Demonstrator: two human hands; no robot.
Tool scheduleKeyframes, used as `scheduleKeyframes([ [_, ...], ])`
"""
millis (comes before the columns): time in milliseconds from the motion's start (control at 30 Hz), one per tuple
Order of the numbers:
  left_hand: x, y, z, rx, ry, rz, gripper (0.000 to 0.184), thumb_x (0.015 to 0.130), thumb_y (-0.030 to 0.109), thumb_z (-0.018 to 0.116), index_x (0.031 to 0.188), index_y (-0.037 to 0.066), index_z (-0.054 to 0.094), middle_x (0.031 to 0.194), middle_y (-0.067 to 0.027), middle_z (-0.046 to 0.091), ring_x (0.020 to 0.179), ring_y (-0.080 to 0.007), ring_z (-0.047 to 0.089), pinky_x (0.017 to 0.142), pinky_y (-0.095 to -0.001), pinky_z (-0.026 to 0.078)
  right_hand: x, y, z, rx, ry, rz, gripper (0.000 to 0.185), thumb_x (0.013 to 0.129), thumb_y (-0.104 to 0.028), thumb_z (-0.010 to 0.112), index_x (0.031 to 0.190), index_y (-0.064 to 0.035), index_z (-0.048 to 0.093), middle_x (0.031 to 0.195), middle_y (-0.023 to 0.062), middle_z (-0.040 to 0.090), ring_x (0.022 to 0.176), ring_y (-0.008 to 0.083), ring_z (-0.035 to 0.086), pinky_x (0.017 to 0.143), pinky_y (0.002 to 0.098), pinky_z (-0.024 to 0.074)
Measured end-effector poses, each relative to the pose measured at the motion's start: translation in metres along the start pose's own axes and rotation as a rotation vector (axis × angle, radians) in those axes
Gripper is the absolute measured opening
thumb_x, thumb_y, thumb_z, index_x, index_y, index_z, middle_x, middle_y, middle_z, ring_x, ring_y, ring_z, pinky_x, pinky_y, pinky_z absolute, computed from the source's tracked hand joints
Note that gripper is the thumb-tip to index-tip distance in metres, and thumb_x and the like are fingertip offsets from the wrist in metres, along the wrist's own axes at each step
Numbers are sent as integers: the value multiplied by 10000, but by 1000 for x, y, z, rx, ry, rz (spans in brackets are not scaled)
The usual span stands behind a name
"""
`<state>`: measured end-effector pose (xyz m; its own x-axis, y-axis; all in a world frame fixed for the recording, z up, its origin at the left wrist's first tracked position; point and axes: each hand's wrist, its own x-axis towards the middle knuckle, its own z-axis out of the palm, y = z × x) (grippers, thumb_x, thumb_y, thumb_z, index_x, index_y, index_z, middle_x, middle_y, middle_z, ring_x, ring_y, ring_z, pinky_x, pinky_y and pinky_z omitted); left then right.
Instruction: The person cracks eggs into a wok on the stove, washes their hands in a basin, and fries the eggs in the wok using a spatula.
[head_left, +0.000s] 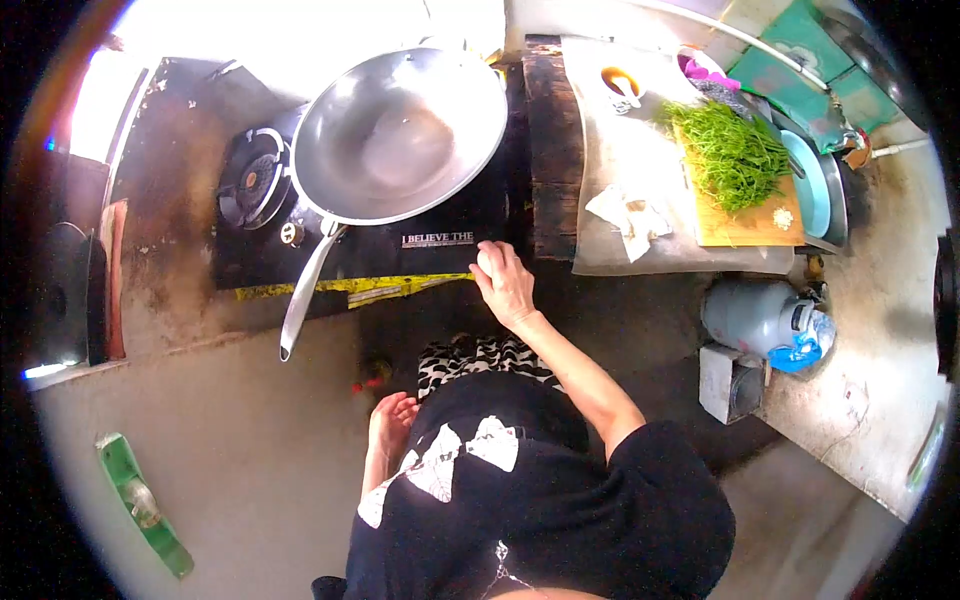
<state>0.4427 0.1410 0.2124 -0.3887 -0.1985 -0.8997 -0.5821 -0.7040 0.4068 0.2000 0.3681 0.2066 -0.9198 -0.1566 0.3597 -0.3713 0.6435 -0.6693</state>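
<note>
My right hand (505, 285) is at the front right edge of the black gas stove (390, 255). Its fingers are closed round the spot of a stove knob, which they cover. Over the right burner sits a large silver wok (385, 140), bare inside, its long metal handle pointing toward my front left. My left hand (393, 423) hangs beside my body, away from the stove, with loosely bent fingers and nothing in them. The stove's left burner (254, 178) is uncovered, and its knob (291, 233) shows in front of it.
On the right counter, chopped greens (730, 150) and a small pale heap (783, 216) lie on a wooden cutting board (735, 235). Nearby are a cup of brown liquid (621, 88), a crumpled cloth (632, 218) and a blue bowl (808, 185). A gas cylinder (745, 315) stands below.
</note>
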Motion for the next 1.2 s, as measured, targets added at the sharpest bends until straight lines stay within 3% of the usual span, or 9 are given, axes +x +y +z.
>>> scheduleKeyframes([
  [67, -1, 9, 1, 102, -43, 39, 286, 896, 217, 496, 1086, 4, 482, 936, -137, 613, 817, -244, 608, 702, -338, 498, -1, -6, 4, 0, 48, 19, 376, 796, -204, 639, 1108, -95, 460, 1017, 126, 526, 802, 300, 600, 593, 377, 532],
  [200, 9, 34, -16, 75, -30, 7, 220, 867, 157, 530, 1026, 7, 501, 844, -141, 609, 718, -239, 598, 640, -335, 502, -19, -13, 19, -49, 106, 140, 381, 804, -219, 634, 1106, -82, 446, 1034, 137, 524, 832, 323, 596, 596, 387, 530],
  [533, 29, 139, -73, 265, -119, 131, 217, 885, 155, 500, 1025, -10, 488, 843, -163, 609, 695, -246, 617, 656, -369, 542, -19, -32, 34, -131, 420, 226, 387, 816, -221, 630, 1126, -74, 451, 1092, 151, 509, 824, 339, 598, 624, 385, 521],
  [700, 28, 183, -67, 284, -175, 196, 184, 889, 150, 501, 995, 1, 495, 816, -136, 606, 674, -224, 617, 629, -354, 543, -28, -24, 47, -195, 354, 218, 376, 815, -211, 630, 1120, -83, 451, 1072, 144, 505, 833, 353, 590, 627, 392, 512],
  [800, 18, 212, -49, 332, -261, 303, 193, 898, 173, 502, 995, 6, 503, 803, -94, 605, 692, -191, 616, 647, -333, 537, -11, -30, 34, 62, 617, 279, 332, 838, -200, 606, 1104, -59, 468, 925, 136, 551, 710, 234, 591, 567, 318, 493],
  [833, 14, 221, -40, 373, -264, 358, 194, 896, 187, 500, 992, 18, 509, 829, -98, 601, 688, -188, 608, 655, -341, 537, -4, -52, 15, 657, 568, 622, 281, 859, -204, 580, 1066, -36, 490, 899, 112, 574, 601, 139, 541, 504, 241, 437],
  [867, 7, 233, -28, 418, -264, 411, 196, 894, 201, 499, 989, 31, 515, 856, -102, 597, 685, -186, 599, 664, -348, 536, 5, -53, 8, 992, 651, 629, 314, 891, -276, 535, 1078, -26, 507, 887, 107, 591, 492, 94, 474, 411, 187, 360],
  [1033, -33, 296, 42, 614, -286, 915, 176, 892, 194, 528, 971, 38, 548, 821, -44, 598, 711, -112, 565, 666, -262, 482, 58, -95, -73, 1890, 26, 660, 497, 918, -452, 413, 1137, -13, 494, 782, 137, 596, 394, 72, 388, 312, 164, 285],
  [1200, -116, 297, 159, 866, -676, 978, 169, 848, 119, 572, 958, -7, 596, 846, -42, 610, 785, -94, 564, 735, -240, 455, 103, -145, -97, 1826, -391, 688, 554, 934, -462, 354, 1213, 12, 423, 747, 138, 583, 347, 50, 359, 302, 147, 292],
])
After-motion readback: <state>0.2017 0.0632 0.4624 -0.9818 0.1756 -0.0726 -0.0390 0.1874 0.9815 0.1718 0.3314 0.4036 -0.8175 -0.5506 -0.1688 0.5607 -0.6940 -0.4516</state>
